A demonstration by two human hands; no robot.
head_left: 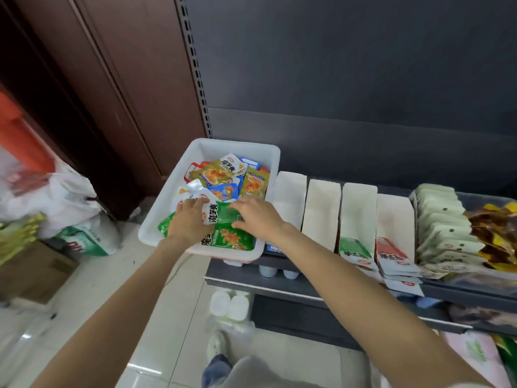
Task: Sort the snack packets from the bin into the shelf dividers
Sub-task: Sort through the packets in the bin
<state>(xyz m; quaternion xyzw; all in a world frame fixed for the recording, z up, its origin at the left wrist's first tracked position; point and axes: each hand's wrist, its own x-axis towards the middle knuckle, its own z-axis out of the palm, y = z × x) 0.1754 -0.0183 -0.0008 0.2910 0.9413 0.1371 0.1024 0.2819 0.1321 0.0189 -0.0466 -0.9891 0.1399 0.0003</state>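
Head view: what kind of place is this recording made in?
Probably a small shop aisle during restocking: a slotted metal shelf upright, white shelf dividers holding packaged snacks, and a white bin of loose snack packets on the shelf.

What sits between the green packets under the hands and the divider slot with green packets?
Nothing blocks the hands, already on the green packets. Toward the green slot, the bin wall and two dividers stand between.
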